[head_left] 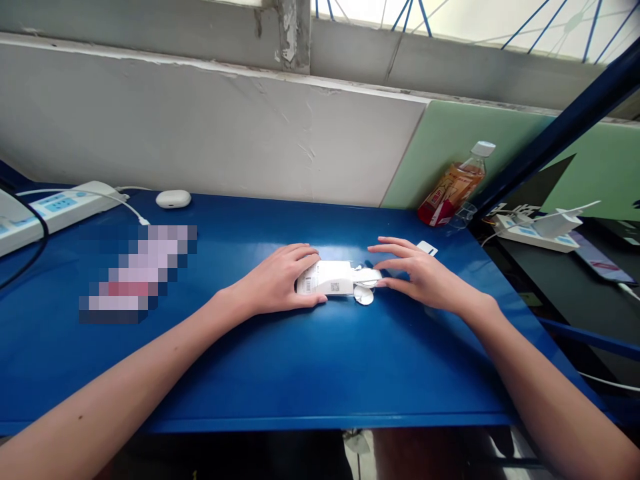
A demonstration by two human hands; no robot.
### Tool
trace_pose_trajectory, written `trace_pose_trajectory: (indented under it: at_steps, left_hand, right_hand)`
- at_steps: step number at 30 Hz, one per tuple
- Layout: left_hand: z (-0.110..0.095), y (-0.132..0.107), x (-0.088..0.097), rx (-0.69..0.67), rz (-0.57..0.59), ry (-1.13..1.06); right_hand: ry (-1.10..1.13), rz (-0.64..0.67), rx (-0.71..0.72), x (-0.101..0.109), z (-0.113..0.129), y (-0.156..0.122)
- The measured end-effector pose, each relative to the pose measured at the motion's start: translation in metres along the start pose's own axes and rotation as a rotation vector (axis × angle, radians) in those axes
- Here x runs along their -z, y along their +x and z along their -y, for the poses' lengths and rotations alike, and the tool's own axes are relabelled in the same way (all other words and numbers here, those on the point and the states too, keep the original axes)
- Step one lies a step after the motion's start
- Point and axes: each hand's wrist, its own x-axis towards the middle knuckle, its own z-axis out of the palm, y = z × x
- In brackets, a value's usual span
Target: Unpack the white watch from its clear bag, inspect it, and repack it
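Note:
A small white box (327, 277) with printed text and a square code lies on the blue desk, its right end open. My left hand (285, 277) is closed around the box's left end, thumb along the near side and fingers over the far side. From the open end stick out thin white pieces (367, 276), with a white disc (364, 295) beside them. My right hand (417, 270) has its thumb and index fingertip at the outer end of these pieces, seemingly pinching them, while its other fingers are stretched out. What the pieces are cannot be made out.
A white card (427, 249) lies behind my right hand. A drink bottle (455, 187) leans at the back right. At the left are a pixelated object (145, 270), a white earbud case (173, 199) and a power strip (65, 208). A blue frame bar (555, 143) slants at the right.

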Motion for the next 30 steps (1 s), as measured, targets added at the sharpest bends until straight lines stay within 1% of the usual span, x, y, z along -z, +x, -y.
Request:
trace_pose_trajectory:
  at_steps: [4, 9, 12, 15, 18, 23, 25, 28, 30]
  left_hand:
    - [0.001, -0.001, -0.004, -0.003, -0.014, -0.018]
    - [0.0, -0.002, -0.006, -0.021, -0.042, -0.018]
    - [-0.002, -0.002, -0.006, -0.041, -0.049, -0.011]
    - [-0.002, -0.001, -0.006, -0.04, -0.051, -0.001]
    - [-0.002, -0.001, -0.004, -0.034, -0.047, 0.007]
    - [0.0, 0.0, -0.001, -0.024, -0.018, 0.005]
    - [0.0, -0.001, 0.001, -0.021, -0.009, 0.002]
    - [0.0, -0.001, 0.004, -0.016, -0.001, -0.016]
    - [0.0, 0.0, 0.004, -0.014, -0.005, -0.034]
  right_hand:
    - [0.021, -0.015, -0.039, -0.001, 0.005, -0.002]
    - [0.045, -0.036, -0.025, -0.016, 0.014, -0.001]
    - [0.067, -0.038, -0.032, -0.025, 0.016, 0.001]
    - [0.092, -0.042, -0.033, -0.028, 0.015, 0.001]
    - [0.076, -0.029, -0.021, -0.024, 0.013, 0.001]
    - [0.05, 0.008, -0.024, -0.008, 0.008, 0.0]
    - [0.036, 0.008, -0.049, -0.003, 0.006, -0.001]
    - [0.018, 0.002, -0.083, -0.001, 0.005, -0.003]
    - [0.005, -0.008, -0.076, -0.002, 0.005, -0.003]
